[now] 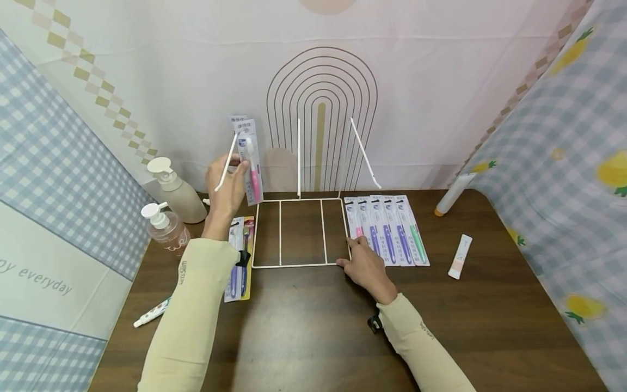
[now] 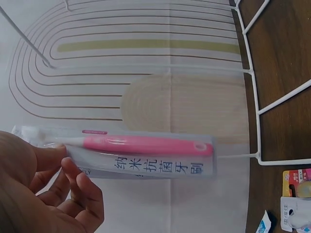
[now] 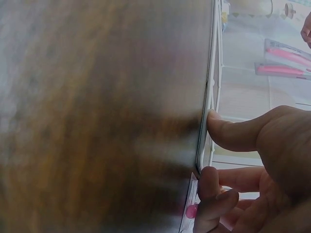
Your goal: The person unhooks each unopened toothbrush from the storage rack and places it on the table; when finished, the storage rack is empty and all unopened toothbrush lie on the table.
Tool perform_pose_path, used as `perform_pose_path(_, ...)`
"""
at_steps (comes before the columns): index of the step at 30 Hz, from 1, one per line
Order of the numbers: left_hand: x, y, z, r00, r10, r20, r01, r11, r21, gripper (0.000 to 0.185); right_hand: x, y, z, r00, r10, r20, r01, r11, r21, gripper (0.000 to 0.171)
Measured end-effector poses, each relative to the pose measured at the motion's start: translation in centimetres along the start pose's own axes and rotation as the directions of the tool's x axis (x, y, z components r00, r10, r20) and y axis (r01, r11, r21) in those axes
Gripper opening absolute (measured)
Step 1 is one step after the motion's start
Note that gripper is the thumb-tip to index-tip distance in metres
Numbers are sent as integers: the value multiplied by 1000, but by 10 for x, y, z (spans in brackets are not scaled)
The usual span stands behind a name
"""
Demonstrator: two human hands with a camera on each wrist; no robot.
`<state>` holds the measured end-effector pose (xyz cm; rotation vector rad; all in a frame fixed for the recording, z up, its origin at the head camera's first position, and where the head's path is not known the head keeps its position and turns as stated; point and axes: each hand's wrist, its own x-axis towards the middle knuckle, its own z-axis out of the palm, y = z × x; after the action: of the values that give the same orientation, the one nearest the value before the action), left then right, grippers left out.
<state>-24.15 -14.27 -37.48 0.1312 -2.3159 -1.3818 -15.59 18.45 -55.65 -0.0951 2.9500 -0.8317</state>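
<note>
In the head view a white wire rack (image 1: 301, 266) lies on the table, three prongs slanting up from its back. My left hand (image 1: 227, 182) pinches the edge of a packaged pink toothbrush (image 1: 254, 182) up at the left prong (image 1: 227, 162). Behind it, another toothbrush pack (image 1: 237, 118) shows its top edge. The left wrist view has thumb and fingertips at the brush-head end of the pink toothbrush pack (image 2: 146, 145). My right hand (image 1: 366, 265) holds the rack's front right corner, thumb on the front wire (image 3: 210, 104) and fingers by the side.
Several packaged toothbrushes (image 1: 389, 231) lie in a row right of the rack, two more packs (image 1: 240, 258) on its left. Pump bottles (image 1: 178, 196) stand at the back left. A tube (image 1: 153, 313) lies front left, a white tube (image 1: 454, 194) and a small tube (image 1: 460, 256) at right.
</note>
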Motion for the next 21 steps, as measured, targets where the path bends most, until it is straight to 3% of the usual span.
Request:
perform_pose_path(4, -6, 1, 0, 999, 29, 17, -29, 1000, -8, 24, 1, 2, 2, 1000, 3, 5, -3, 1000, -2, 82)
perform_pose_path(7, -12, -4, -1, 999, 12, 38, -11, 1000, -20, 25, 0, 0, -1, 1000, 0, 7, 0, 1000, 2, 82)
perform_pose_path(14, -39, -29, -5, 991, -97, 95, 96, 995, 13, 31, -1, -2, -3, 1000, 3, 13, -3, 1000, -15, 83)
perform_pose_path(21, -63, -67, -15, 969, -217, 116, 211, 976, 59, 33, 2, 3, 0, 1000, 1, 24, 0, 1000, -27, 82)
